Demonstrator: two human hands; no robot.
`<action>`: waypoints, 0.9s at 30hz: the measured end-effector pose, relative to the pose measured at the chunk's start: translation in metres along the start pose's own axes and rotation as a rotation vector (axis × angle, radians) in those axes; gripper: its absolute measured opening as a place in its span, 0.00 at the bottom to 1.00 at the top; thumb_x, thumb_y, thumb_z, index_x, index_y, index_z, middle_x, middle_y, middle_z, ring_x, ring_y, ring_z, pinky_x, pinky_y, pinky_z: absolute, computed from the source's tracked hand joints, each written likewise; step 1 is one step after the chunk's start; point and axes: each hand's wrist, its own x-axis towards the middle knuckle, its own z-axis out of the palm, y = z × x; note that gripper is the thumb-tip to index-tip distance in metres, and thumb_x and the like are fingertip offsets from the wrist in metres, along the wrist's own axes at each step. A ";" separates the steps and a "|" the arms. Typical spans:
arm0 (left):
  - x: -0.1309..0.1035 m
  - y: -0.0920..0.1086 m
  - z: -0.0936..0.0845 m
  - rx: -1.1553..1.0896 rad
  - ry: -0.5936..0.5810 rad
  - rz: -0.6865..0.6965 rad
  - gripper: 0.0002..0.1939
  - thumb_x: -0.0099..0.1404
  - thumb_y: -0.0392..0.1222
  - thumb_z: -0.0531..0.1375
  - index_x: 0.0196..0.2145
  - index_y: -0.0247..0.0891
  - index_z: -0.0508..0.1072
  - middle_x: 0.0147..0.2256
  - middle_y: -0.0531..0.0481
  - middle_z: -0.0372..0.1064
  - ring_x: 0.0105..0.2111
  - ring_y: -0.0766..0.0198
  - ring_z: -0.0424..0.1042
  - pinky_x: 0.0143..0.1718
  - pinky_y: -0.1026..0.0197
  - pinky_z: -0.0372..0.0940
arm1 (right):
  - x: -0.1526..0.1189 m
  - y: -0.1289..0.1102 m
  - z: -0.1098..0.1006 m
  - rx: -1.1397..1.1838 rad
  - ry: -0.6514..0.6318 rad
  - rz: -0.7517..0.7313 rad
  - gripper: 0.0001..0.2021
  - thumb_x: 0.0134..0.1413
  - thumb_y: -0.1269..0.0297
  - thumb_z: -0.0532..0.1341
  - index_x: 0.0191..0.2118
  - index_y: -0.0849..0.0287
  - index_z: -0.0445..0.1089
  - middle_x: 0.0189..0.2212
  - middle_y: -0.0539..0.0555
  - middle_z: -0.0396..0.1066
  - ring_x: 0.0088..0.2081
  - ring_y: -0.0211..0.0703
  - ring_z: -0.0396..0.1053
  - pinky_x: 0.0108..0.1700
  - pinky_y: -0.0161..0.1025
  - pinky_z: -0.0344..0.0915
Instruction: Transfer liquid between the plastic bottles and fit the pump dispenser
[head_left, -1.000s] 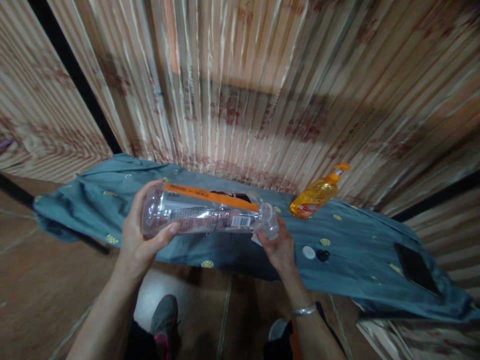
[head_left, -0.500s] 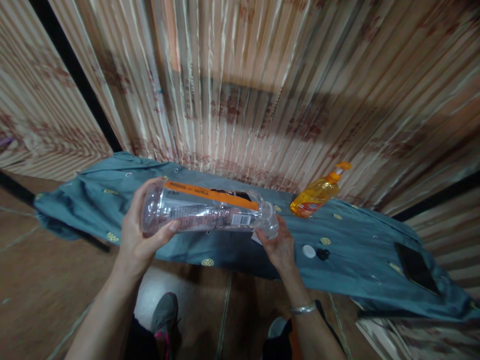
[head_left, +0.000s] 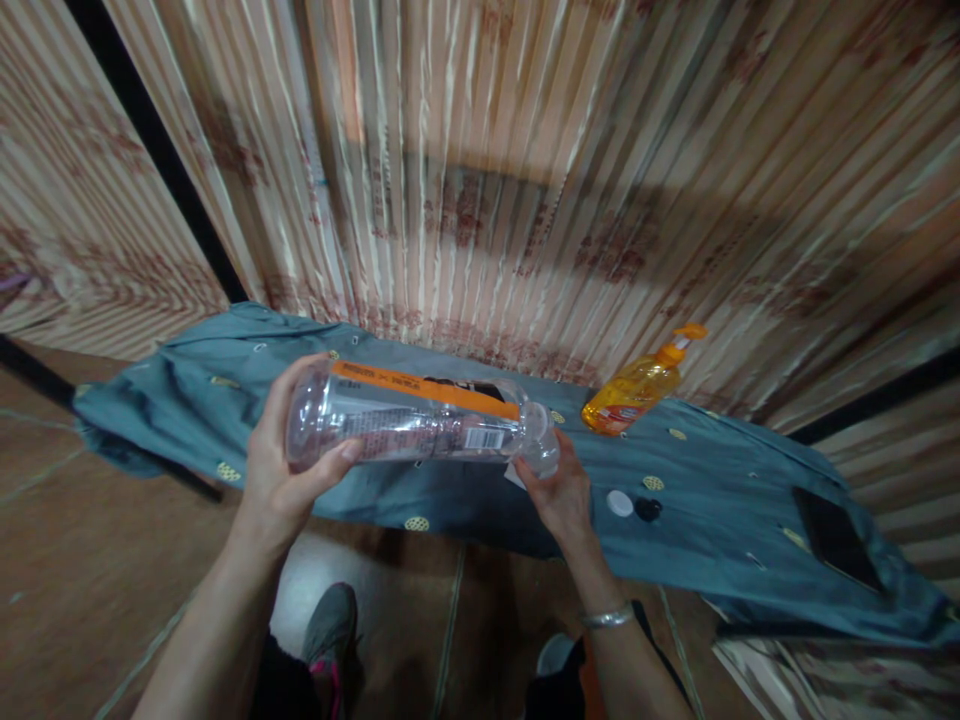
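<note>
A large clear plastic bottle [head_left: 420, 425] with an orange-and-grey label and a barcode lies almost sideways in the air above the cloth. My left hand [head_left: 289, 460] is wrapped around its base, thumb along the near side. At the other end, my right hand [head_left: 559, 490] is closed around a small clear container [head_left: 541, 445] against the bottle's mouth; my fingers partly hide where they meet. A small white patch shows beneath the right fingers. On the cloth near this hand lie a white round cap [head_left: 619, 503] and a small black piece [head_left: 648, 509].
An orange pump bottle [head_left: 634, 390] stands at the back of the table covered with teal cloth [head_left: 712, 500]. A dark flat phone-like slab [head_left: 836, 538] lies at the right. A striped curtain [head_left: 480, 200] hangs behind, and dark poles [head_left: 157, 150] rise at the sides.
Both hands keep the same hold and the bottle keeps its tilt. The whole view has shifted by only a few pixels.
</note>
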 end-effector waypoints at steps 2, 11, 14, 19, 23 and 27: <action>0.000 0.000 0.000 0.004 0.001 0.011 0.41 0.48 0.56 0.72 0.58 0.43 0.71 0.56 0.45 0.71 0.55 0.47 0.71 0.56 0.48 0.67 | 0.000 0.001 0.000 -0.002 -0.003 -0.007 0.29 0.50 0.46 0.64 0.54 0.59 0.69 0.49 0.63 0.78 0.50 0.60 0.76 0.53 0.57 0.72; 0.000 -0.001 0.001 -0.005 -0.009 0.003 0.42 0.49 0.57 0.72 0.59 0.43 0.70 0.56 0.44 0.71 0.55 0.46 0.71 0.54 0.47 0.68 | -0.001 0.002 0.000 0.022 -0.004 -0.012 0.29 0.50 0.47 0.64 0.54 0.58 0.69 0.49 0.62 0.78 0.51 0.61 0.76 0.54 0.58 0.71; 0.000 -0.001 0.001 -0.016 -0.007 -0.004 0.42 0.48 0.56 0.72 0.59 0.44 0.71 0.56 0.44 0.71 0.55 0.47 0.71 0.54 0.49 0.68 | -0.001 0.001 0.000 0.026 0.007 -0.006 0.29 0.50 0.47 0.64 0.55 0.58 0.69 0.49 0.62 0.78 0.50 0.62 0.76 0.53 0.60 0.72; 0.000 -0.001 0.000 -0.018 -0.009 -0.010 0.41 0.48 0.55 0.72 0.59 0.45 0.71 0.55 0.45 0.72 0.54 0.49 0.72 0.52 0.51 0.68 | -0.001 0.000 -0.001 0.029 -0.016 0.007 0.28 0.49 0.48 0.64 0.54 0.57 0.69 0.49 0.61 0.78 0.50 0.61 0.76 0.52 0.60 0.72; -0.001 -0.001 -0.001 0.001 -0.012 0.008 0.41 0.49 0.55 0.72 0.59 0.44 0.70 0.56 0.45 0.71 0.54 0.49 0.71 0.53 0.51 0.68 | -0.001 0.000 -0.002 0.032 -0.032 -0.001 0.27 0.50 0.50 0.65 0.54 0.58 0.69 0.48 0.61 0.78 0.50 0.60 0.76 0.53 0.56 0.71; 0.000 -0.001 0.000 0.027 -0.015 0.039 0.41 0.50 0.56 0.71 0.59 0.43 0.70 0.55 0.44 0.72 0.53 0.48 0.72 0.52 0.49 0.70 | -0.001 0.000 -0.001 0.037 -0.024 0.005 0.28 0.49 0.50 0.65 0.54 0.58 0.69 0.49 0.60 0.78 0.50 0.60 0.76 0.53 0.56 0.71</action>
